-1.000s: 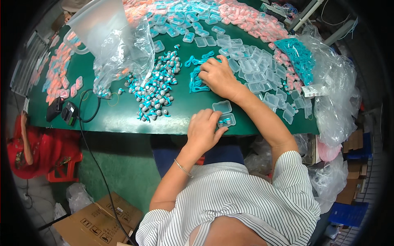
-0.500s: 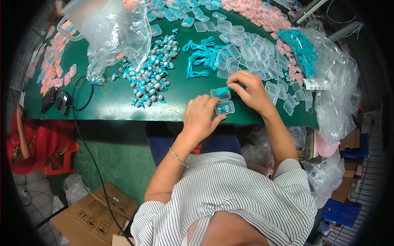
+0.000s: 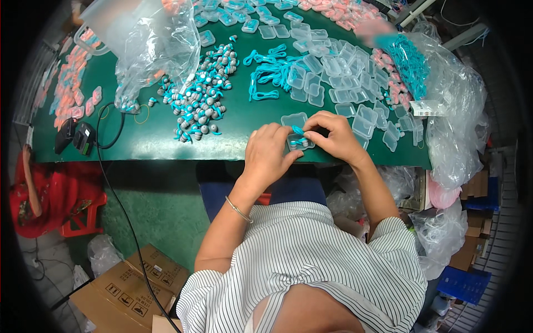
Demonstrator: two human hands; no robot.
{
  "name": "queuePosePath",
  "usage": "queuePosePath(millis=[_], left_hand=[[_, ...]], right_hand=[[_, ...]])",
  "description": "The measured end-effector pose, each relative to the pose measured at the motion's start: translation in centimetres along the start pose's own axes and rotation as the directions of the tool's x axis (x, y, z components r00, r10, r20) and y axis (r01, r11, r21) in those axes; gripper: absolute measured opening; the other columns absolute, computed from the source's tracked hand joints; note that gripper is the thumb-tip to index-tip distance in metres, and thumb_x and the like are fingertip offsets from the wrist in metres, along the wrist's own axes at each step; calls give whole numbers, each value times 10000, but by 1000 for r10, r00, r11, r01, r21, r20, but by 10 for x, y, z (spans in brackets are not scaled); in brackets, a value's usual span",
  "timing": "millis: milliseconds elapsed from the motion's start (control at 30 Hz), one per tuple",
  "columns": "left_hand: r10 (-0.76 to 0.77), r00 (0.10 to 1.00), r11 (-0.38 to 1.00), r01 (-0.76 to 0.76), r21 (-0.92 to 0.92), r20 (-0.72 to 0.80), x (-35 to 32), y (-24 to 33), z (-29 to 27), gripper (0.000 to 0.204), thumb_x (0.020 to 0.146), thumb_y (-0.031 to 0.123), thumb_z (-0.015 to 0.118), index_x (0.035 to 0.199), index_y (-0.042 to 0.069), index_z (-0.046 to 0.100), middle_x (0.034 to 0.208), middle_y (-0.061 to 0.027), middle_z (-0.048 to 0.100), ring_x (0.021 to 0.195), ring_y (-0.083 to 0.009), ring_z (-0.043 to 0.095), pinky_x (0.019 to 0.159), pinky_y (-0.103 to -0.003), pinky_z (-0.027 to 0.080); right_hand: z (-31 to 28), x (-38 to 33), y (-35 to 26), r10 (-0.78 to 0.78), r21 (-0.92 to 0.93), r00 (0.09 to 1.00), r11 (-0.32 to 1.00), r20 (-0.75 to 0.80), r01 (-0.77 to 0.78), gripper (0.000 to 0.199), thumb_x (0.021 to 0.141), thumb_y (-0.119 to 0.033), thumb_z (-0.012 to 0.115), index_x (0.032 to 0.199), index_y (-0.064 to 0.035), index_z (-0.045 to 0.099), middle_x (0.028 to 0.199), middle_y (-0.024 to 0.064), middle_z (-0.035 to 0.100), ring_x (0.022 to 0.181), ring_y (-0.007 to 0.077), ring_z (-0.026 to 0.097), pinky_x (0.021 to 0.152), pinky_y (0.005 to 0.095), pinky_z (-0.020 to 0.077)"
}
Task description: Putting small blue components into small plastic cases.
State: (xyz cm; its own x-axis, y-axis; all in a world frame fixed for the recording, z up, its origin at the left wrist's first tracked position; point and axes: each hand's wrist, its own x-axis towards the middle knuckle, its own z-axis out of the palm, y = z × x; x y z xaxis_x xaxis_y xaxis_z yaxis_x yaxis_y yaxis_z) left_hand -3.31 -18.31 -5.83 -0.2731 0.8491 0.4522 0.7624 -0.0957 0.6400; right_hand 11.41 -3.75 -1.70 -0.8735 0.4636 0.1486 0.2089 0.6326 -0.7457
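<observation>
A small clear plastic case (image 3: 293,119) lies open on the green table, its lid on the far side. Blue-and-grey earplugs (image 3: 300,142) sit in the near half. My left hand (image 3: 267,149) grips the case's left side, with thumb and fingers around its edge. Between the thumb and fingers of my right hand (image 3: 335,138) is a small folded bundle of blue cord (image 3: 298,130). The bundle is right above the earplugs, at the case's near half. My fingertips partly cover the case.
Loose earplugs (image 3: 205,94) are heaped to the left. Blue cords (image 3: 272,72) and empty clear cases (image 3: 338,66) lie beyond my hands. A clear bag (image 3: 158,50) stands far left, a bag of blue cords (image 3: 408,64) far right. A black cable (image 3: 119,205) hangs over the table edge.
My right hand has brought the blue cord bundle from the case's far half toward me, over the earplugs. My left hand stays at the case's left side.
</observation>
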Motion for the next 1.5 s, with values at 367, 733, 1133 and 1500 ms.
queuePosePath(millis=[367,733,1133,1500], left_hand=[[-20,1000,999,21,-37,15,3,4,-2,442,687,237,826,1040,77,614,854,-71,582,812,-283,572,728,-402,436],[-17,1000,999,18,-39,25,2,3,-3,547,678,212,833,1142,74,579,872,-71,593,806,-274,575,712,-405,437],[31,998,999,-33,25,46,4,10,-7,479,775,212,765,1185,66,567,942,-98,588,853,-307,591,742,-408,453],[96,995,993,-94,-72,30,5,1,-2,256,820,193,719,1001,31,639,850,-129,578,739,-327,599,636,-411,480]], right_hand=[[-2,7,-6,-275,-160,953,943,123,293,122,776,-35,688,896,-24,666,931,108,616,882,280,595,766,374,493],[0,13,5,-30,-189,998,982,-56,19,242,804,-30,703,1038,-17,642,912,120,611,781,246,604,695,328,497],[-9,-16,6,-294,-147,955,947,-36,286,252,773,-46,735,1010,3,663,999,135,686,924,309,660,808,377,526],[12,-23,6,-159,0,982,987,-99,160,255,759,-68,741,991,-8,654,877,129,619,758,273,611,675,353,495]])
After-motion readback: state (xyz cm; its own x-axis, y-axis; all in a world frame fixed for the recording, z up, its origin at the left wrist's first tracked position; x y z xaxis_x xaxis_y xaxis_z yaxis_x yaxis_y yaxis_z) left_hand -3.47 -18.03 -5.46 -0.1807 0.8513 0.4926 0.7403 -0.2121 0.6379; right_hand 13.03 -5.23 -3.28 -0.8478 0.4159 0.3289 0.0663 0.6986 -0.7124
